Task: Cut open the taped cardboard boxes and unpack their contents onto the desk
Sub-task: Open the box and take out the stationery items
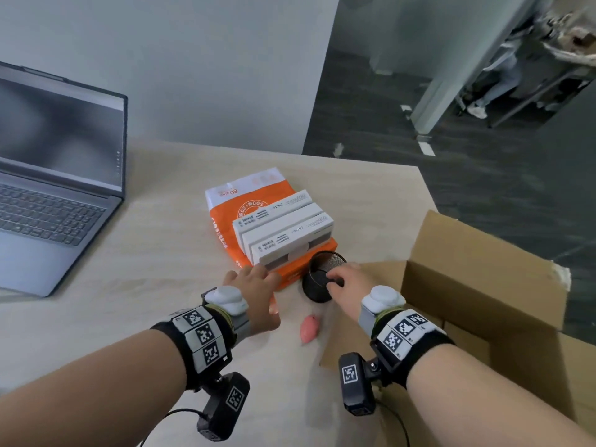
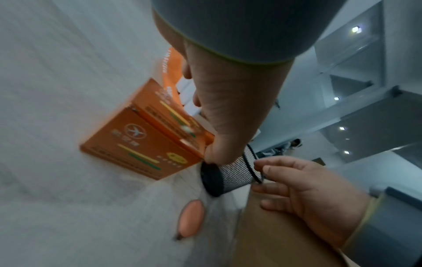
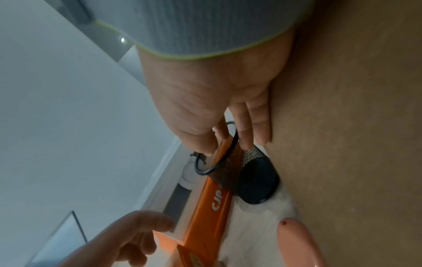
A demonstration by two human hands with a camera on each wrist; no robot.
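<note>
A black mesh pen cup (image 1: pixel 317 272) tilts beside the orange paper ream (image 1: pixel 251 195); its base is at the desk (image 1: pixel 129 317), and I cannot tell if it touches. My right hand (image 1: pixel 337 279) pinches the cup's rim (image 3: pixel 212 168) between thumb and fingers. My left hand (image 1: pixel 254 279) hovers with relaxed, spread fingers over the ream's near corner and holds nothing. The cardboard box (image 1: pixel 477 285) stands at the right with its flaps up. A pink cutter (image 1: pixel 309 329) lies on the desk between my wrists. In the left wrist view, the cup (image 2: pixel 230 176) is beside the ream (image 2: pixel 141 144).
Three white boxes (image 1: pixel 283 230) lie stacked on the ream. A laptop (image 1: pixel 54 175) with its lid up stands at the left. The desk's far right edge drops to a dark floor. A box flap (image 3: pixel 354 144) is close along my right hand.
</note>
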